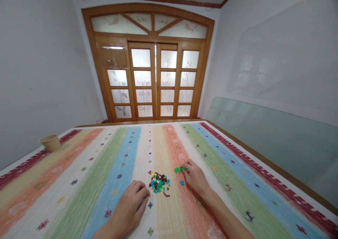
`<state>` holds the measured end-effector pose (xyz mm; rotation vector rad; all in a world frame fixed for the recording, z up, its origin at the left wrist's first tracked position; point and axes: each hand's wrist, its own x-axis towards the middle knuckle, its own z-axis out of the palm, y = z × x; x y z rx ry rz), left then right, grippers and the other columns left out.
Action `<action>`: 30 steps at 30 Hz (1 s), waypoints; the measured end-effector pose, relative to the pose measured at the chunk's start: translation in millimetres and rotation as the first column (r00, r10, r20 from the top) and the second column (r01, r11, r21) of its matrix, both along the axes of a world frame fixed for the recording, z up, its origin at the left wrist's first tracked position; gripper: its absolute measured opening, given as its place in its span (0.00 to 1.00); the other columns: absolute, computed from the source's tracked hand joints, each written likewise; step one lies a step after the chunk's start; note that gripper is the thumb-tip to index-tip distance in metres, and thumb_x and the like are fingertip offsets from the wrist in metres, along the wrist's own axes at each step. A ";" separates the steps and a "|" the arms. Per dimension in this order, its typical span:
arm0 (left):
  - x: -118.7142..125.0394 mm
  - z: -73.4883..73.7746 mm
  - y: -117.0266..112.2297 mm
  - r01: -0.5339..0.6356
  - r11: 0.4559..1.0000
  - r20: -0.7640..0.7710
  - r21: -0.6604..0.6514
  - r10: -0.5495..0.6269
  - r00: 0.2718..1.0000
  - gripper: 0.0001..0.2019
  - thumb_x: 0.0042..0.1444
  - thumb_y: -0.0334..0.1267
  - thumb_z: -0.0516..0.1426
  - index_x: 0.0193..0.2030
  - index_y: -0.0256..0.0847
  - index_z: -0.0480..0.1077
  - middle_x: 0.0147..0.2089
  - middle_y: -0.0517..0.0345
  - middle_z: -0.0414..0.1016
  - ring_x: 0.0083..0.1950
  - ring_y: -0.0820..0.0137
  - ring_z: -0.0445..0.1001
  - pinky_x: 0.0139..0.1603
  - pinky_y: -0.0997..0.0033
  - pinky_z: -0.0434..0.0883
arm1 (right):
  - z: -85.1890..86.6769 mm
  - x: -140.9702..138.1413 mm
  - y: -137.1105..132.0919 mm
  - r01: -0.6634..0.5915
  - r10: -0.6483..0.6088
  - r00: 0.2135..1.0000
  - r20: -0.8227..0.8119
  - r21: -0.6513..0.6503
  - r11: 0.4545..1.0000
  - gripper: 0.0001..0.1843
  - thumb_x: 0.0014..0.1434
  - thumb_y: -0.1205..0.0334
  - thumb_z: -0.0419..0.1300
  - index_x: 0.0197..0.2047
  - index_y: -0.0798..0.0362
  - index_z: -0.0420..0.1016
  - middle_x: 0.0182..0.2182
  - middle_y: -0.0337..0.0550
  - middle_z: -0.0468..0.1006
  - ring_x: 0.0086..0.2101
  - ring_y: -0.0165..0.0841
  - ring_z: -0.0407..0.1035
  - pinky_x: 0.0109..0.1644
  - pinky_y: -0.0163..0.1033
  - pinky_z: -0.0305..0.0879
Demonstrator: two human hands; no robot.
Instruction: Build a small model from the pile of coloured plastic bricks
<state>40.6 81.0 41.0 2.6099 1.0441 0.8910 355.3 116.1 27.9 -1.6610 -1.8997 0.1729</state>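
A heap of small building bricks point(158, 182) in green, blue, dark brown, white and other colours lies on the striped tablecloth between my hands. My left hand point(133, 202) rests on the cloth just left of the heap, its fingers curled in toward the thumb; whatever they may hold is hidden. To the right of the heap, my right hand point(194, 177) has its fingertips pinched on small green bricks point(180, 169). Just below those fingertips sits a separate blue brick point(182, 183). A curved dark brown piece point(166, 194) lies at the heap's near edge.
A light brown paper cup point(50, 143) stands at the table's far left. The striped tablecloth point(102, 165) covers the table. Beyond it are wooden doors with glass panes point(155, 80), and a pale glass board point(264, 126) leans along the right wall.
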 end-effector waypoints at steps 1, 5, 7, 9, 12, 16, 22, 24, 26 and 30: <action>0.1 0.4 -0.2 0.002 1.000 0.005 0.001 -0.002 1.000 0.09 0.67 0.30 0.53 0.41 0.45 0.73 0.44 0.52 0.77 0.45 0.61 0.77 0.46 0.61 0.77 | 0.4 -1.0 -0.5 -0.005 0.005 1.000 -0.005 0.012 1.000 0.13 0.64 0.70 0.56 0.43 0.51 0.83 0.42 0.46 0.79 0.41 0.37 0.75 0.45 0.39 0.68; -0.3 0.3 -0.4 0.002 1.000 0.013 0.001 -0.002 1.000 0.08 0.67 0.30 0.53 0.41 0.45 0.73 0.44 0.52 0.77 0.45 0.61 0.77 0.46 0.62 0.77 | 1.8 -6.1 -3.0 -0.051 0.053 0.998 -0.044 0.052 0.997 0.13 0.65 0.69 0.57 0.42 0.51 0.84 0.41 0.46 0.79 0.40 0.37 0.75 0.45 0.39 0.68; -0.9 -1.1 0.1 -0.001 1.000 0.007 -0.001 0.002 1.000 0.08 0.67 0.30 0.54 0.40 0.45 0.72 0.44 0.52 0.77 0.45 0.61 0.77 0.47 0.62 0.76 | 2.3 -9.3 -4.6 -0.090 0.093 0.994 -0.059 0.060 0.994 0.12 0.65 0.70 0.58 0.41 0.51 0.84 0.40 0.46 0.79 0.41 0.37 0.75 0.46 0.39 0.69; -1.4 -2.8 0.8 -0.002 1.000 0.005 0.000 0.002 1.000 0.08 0.66 0.29 0.54 0.40 0.45 0.72 0.44 0.53 0.77 0.45 0.61 0.77 0.47 0.62 0.76 | 2.5 -12.7 -6.4 -0.121 0.125 0.990 -0.063 0.065 0.990 0.11 0.64 0.70 0.59 0.41 0.51 0.83 0.40 0.46 0.79 0.41 0.37 0.75 0.47 0.40 0.69; -1.7 -4.4 1.8 0.000 1.000 0.005 0.006 0.000 1.000 0.08 0.66 0.28 0.55 0.40 0.45 0.71 0.44 0.54 0.77 0.45 0.61 0.77 0.46 0.63 0.75 | 2.9 -18.3 -9.7 -0.166 0.170 0.984 -0.058 0.073 0.983 0.09 0.64 0.68 0.60 0.42 0.51 0.83 0.41 0.47 0.78 0.43 0.38 0.74 0.48 0.41 0.68; -1.8 -4.7 2.5 0.002 1.000 -0.020 -0.002 -0.002 1.000 0.08 0.69 0.30 0.52 0.40 0.44 0.71 0.44 0.52 0.77 0.45 0.61 0.76 0.47 0.62 0.75 | 3.5 -26.2 -15.1 -0.263 0.267 0.963 -0.049 0.069 0.962 0.10 0.66 0.67 0.60 0.42 0.51 0.84 0.42 0.47 0.77 0.43 0.38 0.73 0.49 0.41 0.68; -2.0 -5.3 3.0 -0.001 1.000 -0.015 -0.016 0.001 1.000 0.08 0.70 0.31 0.52 0.40 0.44 0.71 0.44 0.53 0.77 0.45 0.60 0.76 0.48 0.60 0.75 | 2.7 -36.7 -22.6 -0.336 0.336 0.942 -0.010 0.025 0.942 0.11 0.65 0.67 0.60 0.45 0.49 0.85 0.43 0.47 0.76 0.42 0.36 0.73 0.45 0.39 0.67; -1.9 -4.8 2.8 -0.003 1.000 -0.005 -0.017 0.003 1.000 0.07 0.69 0.32 0.53 0.40 0.44 0.71 0.43 0.53 0.77 0.45 0.61 0.76 0.47 0.60 0.75 | 2.7 -38.7 -23.8 -0.344 0.344 0.939 -0.010 0.014 0.939 0.11 0.65 0.67 0.61 0.45 0.48 0.85 0.43 0.46 0.76 0.42 0.36 0.73 0.45 0.38 0.67; -1.9 -3.8 2.4 -0.005 1.000 0.005 -0.020 0.005 1.000 0.06 0.68 0.32 0.55 0.39 0.44 0.71 0.43 0.53 0.77 0.45 0.61 0.76 0.47 0.61 0.75 | 2.9 -39.9 -24.4 -0.353 0.353 0.935 -0.011 0.011 0.935 0.10 0.65 0.67 0.61 0.44 0.48 0.85 0.42 0.46 0.76 0.41 0.35 0.72 0.46 0.38 0.68; -2.3 -2.3 1.9 -0.012 0.999 -0.013 -0.038 0.012 1.000 0.06 0.68 0.33 0.55 0.39 0.44 0.71 0.43 0.53 0.77 0.45 0.61 0.76 0.47 0.62 0.75 | 2.8 -40.5 -24.3 -0.357 0.358 0.934 -0.009 0.018 0.934 0.11 0.65 0.67 0.61 0.43 0.48 0.85 0.42 0.45 0.76 0.41 0.35 0.72 0.46 0.38 0.68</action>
